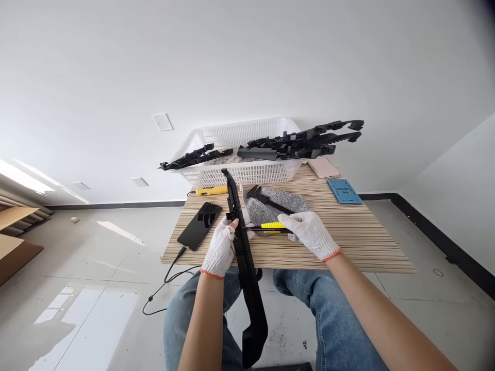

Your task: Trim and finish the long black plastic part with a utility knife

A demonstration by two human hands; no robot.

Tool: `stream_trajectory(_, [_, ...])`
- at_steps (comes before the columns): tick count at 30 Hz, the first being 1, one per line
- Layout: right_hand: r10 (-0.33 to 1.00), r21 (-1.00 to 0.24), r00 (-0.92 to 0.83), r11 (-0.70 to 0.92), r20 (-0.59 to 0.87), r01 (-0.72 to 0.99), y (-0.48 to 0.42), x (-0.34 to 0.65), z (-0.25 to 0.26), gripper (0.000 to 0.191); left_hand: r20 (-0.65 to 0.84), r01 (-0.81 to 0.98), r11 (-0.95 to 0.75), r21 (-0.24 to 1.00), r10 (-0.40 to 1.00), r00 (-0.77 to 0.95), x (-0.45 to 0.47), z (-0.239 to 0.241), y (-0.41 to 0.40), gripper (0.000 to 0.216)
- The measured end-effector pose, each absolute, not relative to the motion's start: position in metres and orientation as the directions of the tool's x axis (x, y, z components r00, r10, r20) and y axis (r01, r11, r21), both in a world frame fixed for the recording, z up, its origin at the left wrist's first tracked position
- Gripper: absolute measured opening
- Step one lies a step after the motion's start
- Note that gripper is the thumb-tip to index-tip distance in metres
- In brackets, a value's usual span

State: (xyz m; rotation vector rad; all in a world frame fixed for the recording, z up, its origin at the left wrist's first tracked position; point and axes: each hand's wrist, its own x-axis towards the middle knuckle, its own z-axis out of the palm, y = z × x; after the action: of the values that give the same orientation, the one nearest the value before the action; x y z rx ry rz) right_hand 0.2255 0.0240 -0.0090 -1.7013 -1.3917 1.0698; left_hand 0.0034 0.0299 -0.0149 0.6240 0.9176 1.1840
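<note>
My left hand (220, 248), in a white knit glove with an orange cuff, is closed around a long black plastic trim piece (245, 268). The piece stands nearly upright in view, its curved lower end hanging past the table edge between my knees. In my gloved right hand (308, 233) is a yellow and black utility knife (273, 226), its tip pointing left. That tip meets the edge of the trim piece just right of my left thumb; whether it cuts in, I cannot tell. Beyond the knife, a black caliper (270, 201) rests on a grey cloth (290, 200).
At the back, a white plastic basket (247, 175) bears several black trim pieces (301, 141), some jutting over its rim. A phone (200, 225) with a cable lies left on the striped table (348, 247). A yellow-handled tool (212, 190), a blue pad (344, 191) and a pink object (324, 168) lie around.
</note>
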Motion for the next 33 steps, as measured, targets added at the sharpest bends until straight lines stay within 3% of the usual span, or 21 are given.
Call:
stream_trajectory(12, [0.952, -0.877, 0.070, -0.303, -0.300, 0.372, 0.0266, 0.2292, -0.0098, 0.054, -0.249, -0.521, 0.267, 0.811, 0.963, 0.107, 0.0048, -0.0137, 0.0281, 0.039])
stream_trajectory(18, [0.980, -0.890, 0.109, -0.196, -0.166, 0.412, 0.0258, 0.2322, -0.0159, 0.058, -0.291, -0.503, 0.292, 0.813, 0.953, 0.083, 0.0045, -0.0133, 0.0274, 0.046])
stream_trajectory(22, [0.976, -0.885, 0.068, -0.218, -0.209, 0.410, 0.0260, 0.2333, -0.0168, 0.057, -0.268, -0.494, 0.273, 0.826, 0.960, 0.083, 0.0039, -0.0144, 0.0275, 0.044])
stream_trajectory(26, [0.981, -0.907, 0.109, -0.191, -0.162, 0.376, 0.0234, 0.2321, -0.0162, 0.063, -0.273, -0.501, 0.277, 0.820, 0.959, 0.083, 0.0038, -0.0149, 0.0275, 0.043])
stream_trajectory(33, [0.987, -0.904, 0.093, -0.158, -0.131, 0.397, 0.0190, 0.2298, -0.0102, 0.056, -0.266, -0.490, 0.275, 0.827, 0.960, 0.091, 0.0051, -0.0133, 0.0278, 0.041])
